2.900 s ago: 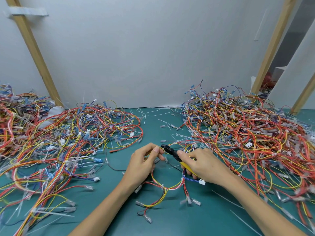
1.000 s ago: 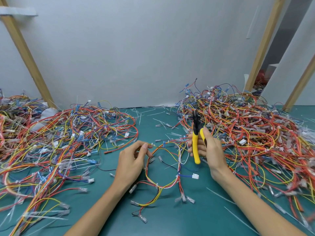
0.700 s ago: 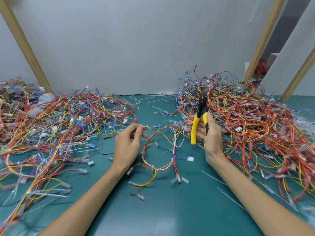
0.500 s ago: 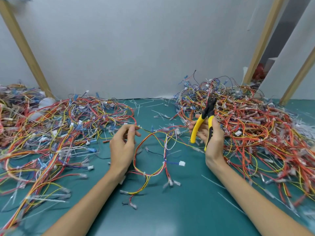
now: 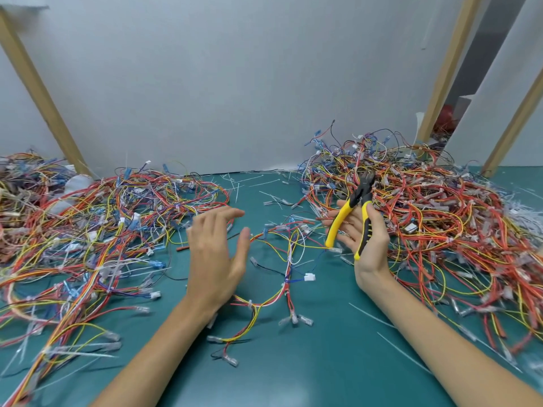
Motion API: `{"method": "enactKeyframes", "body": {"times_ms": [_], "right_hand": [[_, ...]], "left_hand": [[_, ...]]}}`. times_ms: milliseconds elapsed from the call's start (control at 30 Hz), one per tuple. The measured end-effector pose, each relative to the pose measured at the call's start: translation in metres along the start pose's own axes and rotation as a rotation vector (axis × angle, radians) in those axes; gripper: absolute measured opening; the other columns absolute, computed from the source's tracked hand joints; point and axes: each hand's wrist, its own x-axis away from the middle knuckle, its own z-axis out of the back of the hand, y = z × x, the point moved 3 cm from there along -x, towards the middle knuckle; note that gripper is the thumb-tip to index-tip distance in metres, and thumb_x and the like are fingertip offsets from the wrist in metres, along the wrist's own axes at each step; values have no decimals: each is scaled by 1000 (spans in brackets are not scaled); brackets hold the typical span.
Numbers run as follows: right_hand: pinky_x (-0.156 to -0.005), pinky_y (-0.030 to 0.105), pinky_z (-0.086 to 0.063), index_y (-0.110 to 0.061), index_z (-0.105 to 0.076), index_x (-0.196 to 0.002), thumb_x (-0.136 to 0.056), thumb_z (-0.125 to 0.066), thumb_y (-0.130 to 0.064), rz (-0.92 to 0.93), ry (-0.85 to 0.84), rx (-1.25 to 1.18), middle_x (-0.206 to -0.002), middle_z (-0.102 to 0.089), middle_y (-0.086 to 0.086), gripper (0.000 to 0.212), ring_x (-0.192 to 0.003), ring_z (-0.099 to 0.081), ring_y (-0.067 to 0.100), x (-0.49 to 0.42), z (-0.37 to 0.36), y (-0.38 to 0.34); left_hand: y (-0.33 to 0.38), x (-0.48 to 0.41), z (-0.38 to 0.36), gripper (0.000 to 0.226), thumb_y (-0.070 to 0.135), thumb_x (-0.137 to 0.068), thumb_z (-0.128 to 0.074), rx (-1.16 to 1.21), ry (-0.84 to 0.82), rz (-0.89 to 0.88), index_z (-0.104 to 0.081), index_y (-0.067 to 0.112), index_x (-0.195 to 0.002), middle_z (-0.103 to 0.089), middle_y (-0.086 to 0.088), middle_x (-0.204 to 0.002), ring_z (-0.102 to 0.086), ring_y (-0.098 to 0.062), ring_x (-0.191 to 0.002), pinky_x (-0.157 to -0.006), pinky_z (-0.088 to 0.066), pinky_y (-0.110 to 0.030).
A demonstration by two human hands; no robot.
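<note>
— Camera position?
— One wide-angle unit, worn on my head, facing forward and down. Close range: my left hand (image 5: 216, 259) and right hand (image 5: 372, 255) sit mid-frame over the green table (image 5: 338, 371), with the wall (image 5: 235, 83) beyond.

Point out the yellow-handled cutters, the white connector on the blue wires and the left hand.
yellow-handled cutters (image 5: 338, 226), head view, on the left yellow handle.
white connector (image 5: 309, 277), head view, on its body.
left hand (image 5: 216, 259), head view, on its back.

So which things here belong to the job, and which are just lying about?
In the job: yellow-handled cutters gripped by right hand; loose wire harness; left hand.
Lying about: left wire pile; right wire pile; cable-tie offcuts; green table.
</note>
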Motion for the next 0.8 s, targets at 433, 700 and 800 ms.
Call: {"method": "enactKeyframes", "body": {"times_ms": [433, 700, 800], "right_hand": [[-80, 41, -58, 3, -65, -115, -99, -37, -49, -158, -18, -79, -102, -70, 23, 61, -85, -71, 31, -9, 9, 9], [-78, 41, -59, 5, -65, -113, -99, -37, -46, -164, -23, -84, -98, -71, 22, 60, -84, -70, 33, -9, 10, 9], [-77, 41, -59, 6, -65, -114, -98, -38, -47, -173, -14, -112, -100, -70, 24, 61, -85, -71, 33, -9, 10, 8]], "left_hand": [[21, 28, -36, 49, 68, -69, -54, 56, -734, 121, -60, 35, -104, -53, 22, -102, -45, 1, -95, -93, -41, -28], [18, 23, -35, 39, 38, -69, -58, 81, -836, 197, -64, 37, -108, -55, 18, -103, -47, 0, -92, -83, -37, -11], [15, 19, -30, 30, 17, -76, -64, 198, -883, 269, -67, 34, -100, -62, 24, -85, -53, 8, -79, -70, -37, -4]]}}
